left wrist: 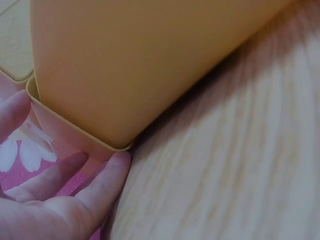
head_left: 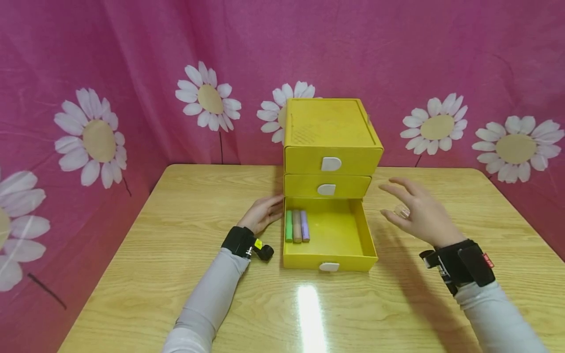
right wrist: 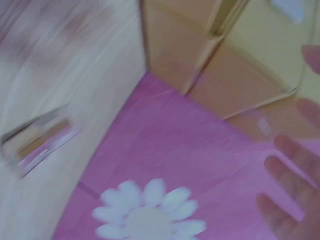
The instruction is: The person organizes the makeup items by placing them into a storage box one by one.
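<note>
A yellow three-drawer cabinet [head_left: 333, 122] stands on the table, its bottom drawer [head_left: 335, 230] pulled out. Inside that drawer, along the left wall, lie a green marker [head_left: 289, 226], a brownish marker [head_left: 297, 226] and a purple marker [head_left: 305, 226]. My left hand [head_left: 262, 213] touches the cabinet's left side with extended fingers; the left wrist view shows a fingertip at the casing's lower edge. To the right of the cabinet, my right hand [head_left: 419, 211] hovers with fingers spread, holding nothing that I can see. Something small and clear [head_left: 402, 211] shows beside its thumb.
In the right wrist view a blurred, clear-looking packet [right wrist: 42, 145] with brown and purple strips lies on the wooden table [head_left: 190, 206]. A pink curtain with daisies [head_left: 353, 49] hangs behind and beside the table. White tabs [head_left: 331, 163] mark the drawer fronts.
</note>
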Motion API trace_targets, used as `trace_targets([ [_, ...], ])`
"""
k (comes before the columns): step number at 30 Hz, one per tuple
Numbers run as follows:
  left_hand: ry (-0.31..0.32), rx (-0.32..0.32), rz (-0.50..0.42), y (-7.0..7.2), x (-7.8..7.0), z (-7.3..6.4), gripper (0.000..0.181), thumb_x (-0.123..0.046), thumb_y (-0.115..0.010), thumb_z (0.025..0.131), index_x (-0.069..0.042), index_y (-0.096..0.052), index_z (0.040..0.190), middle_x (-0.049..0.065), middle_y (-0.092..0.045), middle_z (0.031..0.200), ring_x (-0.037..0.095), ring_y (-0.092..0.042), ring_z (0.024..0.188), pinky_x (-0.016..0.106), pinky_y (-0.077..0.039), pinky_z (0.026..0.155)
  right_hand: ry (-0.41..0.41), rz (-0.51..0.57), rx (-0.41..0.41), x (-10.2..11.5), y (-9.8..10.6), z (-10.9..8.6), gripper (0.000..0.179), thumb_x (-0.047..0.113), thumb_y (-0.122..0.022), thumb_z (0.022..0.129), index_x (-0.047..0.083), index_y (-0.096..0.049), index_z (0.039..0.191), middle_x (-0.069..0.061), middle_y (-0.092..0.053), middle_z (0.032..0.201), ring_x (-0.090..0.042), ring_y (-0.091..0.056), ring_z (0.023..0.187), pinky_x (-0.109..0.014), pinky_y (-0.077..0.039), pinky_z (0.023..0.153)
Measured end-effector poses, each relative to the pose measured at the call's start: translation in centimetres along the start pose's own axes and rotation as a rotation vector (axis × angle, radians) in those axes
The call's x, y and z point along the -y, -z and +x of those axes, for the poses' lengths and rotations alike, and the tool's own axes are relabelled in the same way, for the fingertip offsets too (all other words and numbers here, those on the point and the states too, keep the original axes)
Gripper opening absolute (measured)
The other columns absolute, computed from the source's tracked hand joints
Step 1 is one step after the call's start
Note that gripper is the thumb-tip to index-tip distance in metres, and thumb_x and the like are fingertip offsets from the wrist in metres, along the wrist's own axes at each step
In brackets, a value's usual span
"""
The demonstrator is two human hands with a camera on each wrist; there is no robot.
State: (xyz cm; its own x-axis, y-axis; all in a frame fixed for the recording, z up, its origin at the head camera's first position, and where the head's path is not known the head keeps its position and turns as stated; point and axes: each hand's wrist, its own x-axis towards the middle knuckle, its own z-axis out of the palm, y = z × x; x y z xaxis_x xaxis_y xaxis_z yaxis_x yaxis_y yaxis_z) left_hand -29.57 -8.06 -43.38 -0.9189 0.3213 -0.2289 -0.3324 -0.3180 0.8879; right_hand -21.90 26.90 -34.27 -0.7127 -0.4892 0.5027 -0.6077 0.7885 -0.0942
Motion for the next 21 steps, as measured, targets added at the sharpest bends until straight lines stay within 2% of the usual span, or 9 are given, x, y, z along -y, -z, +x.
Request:
trace_targets([
  [2,0.001,0.0,0.002,0.1,0.0,0.0,0.043,-0.01,-0.042,0.097,0.007,-0.035,0.135,0.017,-0.035,0.14,0.027,-0.038,0.124,0.038,-0.035,0.104,-0.071,-0.012,0.003,-1.1,0.0,-0.5,0.063,0.016,-0.077,0.07,0.008,-0.051,0.127,-0.023,-0.046,0.127,-0.041,-0.047,0.105,-0.058,-0.042,0.085],
  [6,0.007,0.0,-0.001,0.2,0.0,0.1,0.043,-0.01,-0.042,0.097,0.006,-0.035,0.136,0.016,-0.034,0.141,0.027,-0.037,0.125,0.038,-0.034,0.105,-0.197,-0.01,0.068,-2.8,-0.5,-1.3,0.063,0.019,-0.073,0.076,0.007,-0.046,0.132,-0.027,-0.042,0.13,-0.047,-0.04,0.113,-0.062,-0.033,0.092],
  [13,0.013,0.005,-0.002,0.3,0.1,0.3,0.044,-0.011,-0.043,0.097,0.007,-0.034,0.136,0.017,-0.031,0.142,0.028,-0.034,0.128,0.038,-0.033,0.105,-0.436,0.028,0.301,-5.4,-2.4,-2.7,0.065,0.028,-0.061,0.088,0.002,-0.031,0.139,-0.036,-0.033,0.13,-0.055,-0.035,0.113,-0.067,-0.033,0.088],
  [16,0.013,0.009,-0.001,0.3,0.1,0.3,0.044,-0.011,-0.043,0.097,0.006,-0.034,0.137,0.017,-0.031,0.142,0.028,-0.033,0.129,0.038,-0.033,0.105,-0.483,0.055,0.366,-6.3,-3.4,-3.1,0.064,0.023,-0.059,0.088,-0.005,-0.03,0.137,-0.041,-0.033,0.126,-0.057,-0.036,0.109,-0.067,-0.036,0.086],
  [21,0.009,0.008,-0.006,0.2,0.0,0.2,0.043,-0.011,-0.043,0.097,0.007,-0.035,0.136,0.017,-0.033,0.14,0.028,-0.035,0.127,0.038,-0.034,0.105,-0.478,0.054,0.383,-7.3,-4.2,-3.4,0.057,0.017,-0.06,0.083,-0.019,-0.038,0.122,-0.045,-0.042,0.11,-0.056,-0.043,0.101,-0.062,-0.039,0.083],
])
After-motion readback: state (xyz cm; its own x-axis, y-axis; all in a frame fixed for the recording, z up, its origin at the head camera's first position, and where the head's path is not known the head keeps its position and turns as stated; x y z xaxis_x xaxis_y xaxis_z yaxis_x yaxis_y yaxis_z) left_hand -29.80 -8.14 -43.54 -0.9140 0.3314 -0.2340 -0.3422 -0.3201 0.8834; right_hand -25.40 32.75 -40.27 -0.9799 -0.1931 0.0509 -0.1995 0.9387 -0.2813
